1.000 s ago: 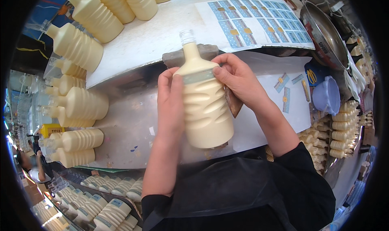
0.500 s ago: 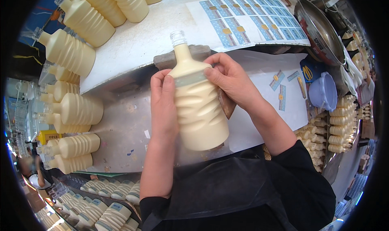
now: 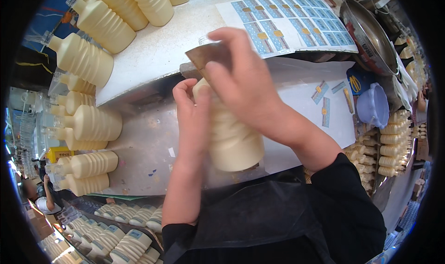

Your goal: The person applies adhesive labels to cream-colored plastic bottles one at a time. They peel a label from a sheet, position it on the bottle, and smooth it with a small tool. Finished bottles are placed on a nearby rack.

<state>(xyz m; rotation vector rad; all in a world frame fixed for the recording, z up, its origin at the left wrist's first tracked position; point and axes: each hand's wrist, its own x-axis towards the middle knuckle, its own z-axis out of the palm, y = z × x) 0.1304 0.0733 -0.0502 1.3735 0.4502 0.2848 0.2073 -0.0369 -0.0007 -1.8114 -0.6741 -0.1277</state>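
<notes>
A cream plastic bottle (image 3: 237, 148) lies on the grey bench (image 3: 139, 146) between the person's two hands. The right hand (image 3: 238, 83) covers most of its shoulder and upper body, and its neck is hidden too — only a sliver of the clear mouth shows beyond. The ribbed middle is blurred. The right hand is clamped on a flat brown scraper (image 3: 209, 59), held slantwise over the neck end. The left hand (image 3: 189, 108) has its thumb against the bottle's left shoulder, fingers bent alongside; whether it grips cannot be told.

Blue printed labels with gold patches fill a white sheet (image 3: 278, 27) at the far side, their print too small to read; loose labels (image 3: 326, 112) lie to the right, near a purple bucket (image 3: 373, 105).

The bottle's neck points away from the person, its base toward the black apron (image 3: 269, 208) — long axis leaning slightly left at the far end. More cream bottles (image 3: 85, 60) line the left side, some cut off at the top edge.
</notes>
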